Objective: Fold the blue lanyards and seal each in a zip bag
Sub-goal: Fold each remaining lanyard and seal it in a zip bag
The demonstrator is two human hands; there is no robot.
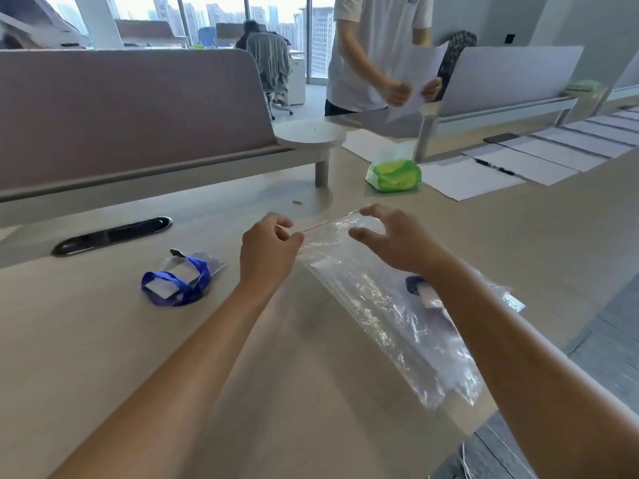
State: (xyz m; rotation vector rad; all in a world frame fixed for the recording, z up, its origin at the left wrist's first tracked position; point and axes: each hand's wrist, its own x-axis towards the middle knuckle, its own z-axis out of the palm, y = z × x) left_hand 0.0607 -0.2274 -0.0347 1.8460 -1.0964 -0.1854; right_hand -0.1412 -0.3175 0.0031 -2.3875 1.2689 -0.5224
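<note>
Pinching the red-lined top edge of a clear zip bag [387,305], your left hand [268,252] is curling thumb and fingers on its left corner while your right hand [394,242] is arching over the other end, fingers spread and bent, fingertips at the strip; whether it is gripping is unclear. One blue lanyard [179,280] with its card holder is lying loose on the beige desk [103,340] to your left, another is showing through plastic under your right forearm. No writing is reading clearly on the green tissue pack [394,174]. A person holding paper [418,70] is standing beyond, papers and a pen [496,167] lying alongside.
</note>
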